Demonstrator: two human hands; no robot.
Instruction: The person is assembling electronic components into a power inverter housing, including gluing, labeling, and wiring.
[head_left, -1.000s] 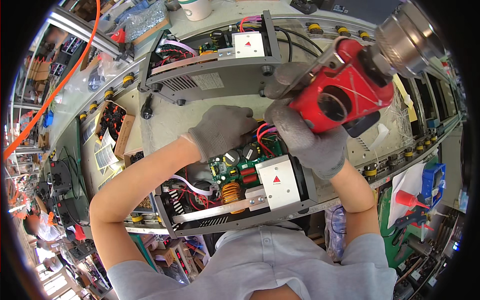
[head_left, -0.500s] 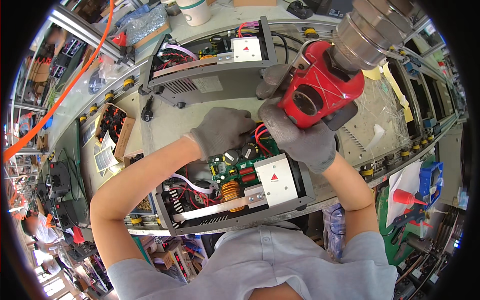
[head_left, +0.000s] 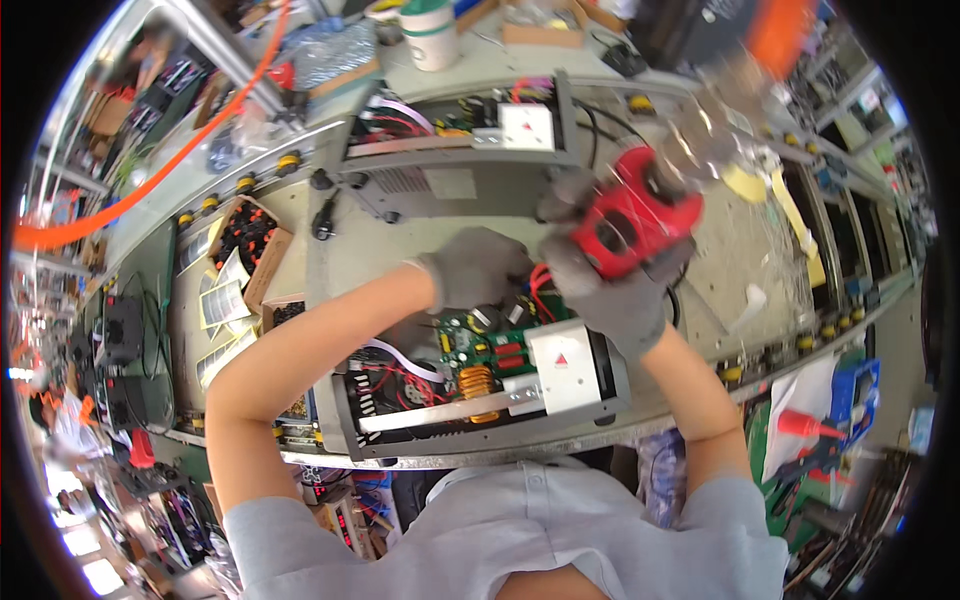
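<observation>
My right hand (head_left: 610,300), in a grey glove, is wrapped round a red air driver (head_left: 640,215) with a metal hose coupling at its upper end. The tool is over the far right part of an open electronic unit (head_left: 480,415); its working tip is hidden. My left hand (head_left: 475,268), also gloved, is closed at the unit's far edge, beside the green circuit board (head_left: 455,340). Whatever its fingers pinch is hidden. Red wires (head_left: 541,290) rise between my hands. Near the front are a copper coil (head_left: 477,385) and a white metal plate (head_left: 562,368).
A second open unit (head_left: 440,190) stands behind. At left are a cardboard box (head_left: 265,262) of black and orange parts and printed sheets (head_left: 222,302). An orange hose (head_left: 200,150) hangs at upper left. A white tub (head_left: 430,45) stands at the back.
The whole view has shifted and is blurred. The red driver has come down and looks smaller, and an orange hose now shows above its coupling. My left hand keeps its place by the board.
</observation>
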